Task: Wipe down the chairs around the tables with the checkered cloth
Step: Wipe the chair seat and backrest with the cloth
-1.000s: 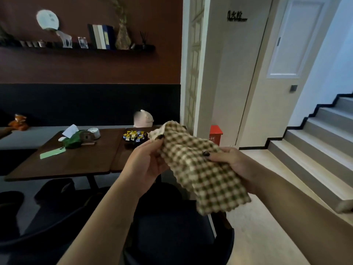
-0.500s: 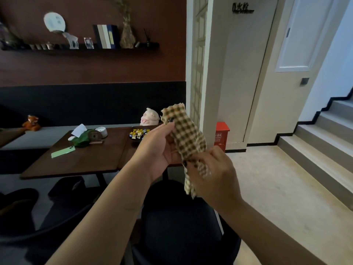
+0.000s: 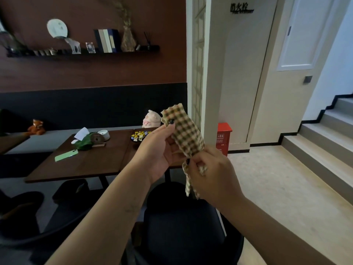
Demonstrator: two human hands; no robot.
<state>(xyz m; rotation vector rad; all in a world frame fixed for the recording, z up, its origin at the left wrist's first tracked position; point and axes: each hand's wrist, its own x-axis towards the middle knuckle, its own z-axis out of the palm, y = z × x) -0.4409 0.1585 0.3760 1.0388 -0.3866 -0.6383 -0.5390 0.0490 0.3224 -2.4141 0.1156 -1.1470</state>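
While the left hand [image 3: 162,150] pinches the upper corner of the checkered cloth [image 3: 186,135], the right hand [image 3: 212,175] curls around its lower part, raised above the near dark chair [image 3: 181,226]. Soft, light and floppy, it probably wipes best bunched in one palm.

Green-and-cream checkered cloth [image 3: 186,136], brown table [image 3: 91,159], red box [image 3: 223,137], seemingly black chair [image 3: 183,230].

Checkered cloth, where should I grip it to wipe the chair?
Probably bunch the checkered cloth at its middle in the right hand, coming from the right. It's gathered narrow between both hands, tail dangling over the dark chair; left hand pinches the top.
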